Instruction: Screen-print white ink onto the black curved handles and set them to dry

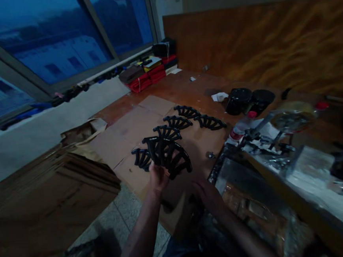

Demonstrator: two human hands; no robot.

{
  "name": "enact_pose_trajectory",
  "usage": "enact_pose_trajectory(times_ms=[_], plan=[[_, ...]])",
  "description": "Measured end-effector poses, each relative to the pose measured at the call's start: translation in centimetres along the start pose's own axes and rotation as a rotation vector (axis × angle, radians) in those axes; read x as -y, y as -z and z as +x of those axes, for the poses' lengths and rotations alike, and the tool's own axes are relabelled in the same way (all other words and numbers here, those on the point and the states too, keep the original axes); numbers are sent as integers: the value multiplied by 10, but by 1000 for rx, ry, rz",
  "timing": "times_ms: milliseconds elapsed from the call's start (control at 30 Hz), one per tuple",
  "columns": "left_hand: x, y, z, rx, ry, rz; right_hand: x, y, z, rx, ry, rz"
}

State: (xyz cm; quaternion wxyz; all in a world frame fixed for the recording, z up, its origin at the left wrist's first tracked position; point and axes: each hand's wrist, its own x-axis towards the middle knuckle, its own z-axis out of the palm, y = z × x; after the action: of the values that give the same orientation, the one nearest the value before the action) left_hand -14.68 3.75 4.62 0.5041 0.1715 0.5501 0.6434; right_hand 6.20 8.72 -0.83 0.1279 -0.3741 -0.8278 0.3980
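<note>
My left hand (159,177) is closed around the lower end of a black fan-shaped slatted part (172,154), raised above the cardboard-covered tabletop. Behind it, several matching black slatted parts lie in a staggered group, among them one at the far right (210,122), one at the back (187,111) and one partly hidden by my left hand's part (141,157). To the right and lower, my right hand (208,195) hovers by the table's near edge, fingers loosely stretched and dim, with no visible object in them. A small metal piece (211,155) lies beyond it.
Flattened cardboard (75,187) is stacked at the left. A machine with plastic-wrapped parts (262,184) and a bottle (239,128) crowd the right. Two black rolls (239,99) stand farther back. Red folded bundles (146,79) sit below the window.
</note>
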Motion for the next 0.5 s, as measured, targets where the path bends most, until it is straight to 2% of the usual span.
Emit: enact_pose_trajectory(times_ms=[133,267,367,500], plan=[[2,-10,36,105,4,29,5,-15,15,173,-47,-215],[0,-22,86,261,-57,172,10,-23,31,290,-163,-374],[-7,-41,130,356,-127,499,14,-28,39,336,-233,-394],[-7,-85,178,400,-350,1237,15,-36,42,371,-299,-393]])
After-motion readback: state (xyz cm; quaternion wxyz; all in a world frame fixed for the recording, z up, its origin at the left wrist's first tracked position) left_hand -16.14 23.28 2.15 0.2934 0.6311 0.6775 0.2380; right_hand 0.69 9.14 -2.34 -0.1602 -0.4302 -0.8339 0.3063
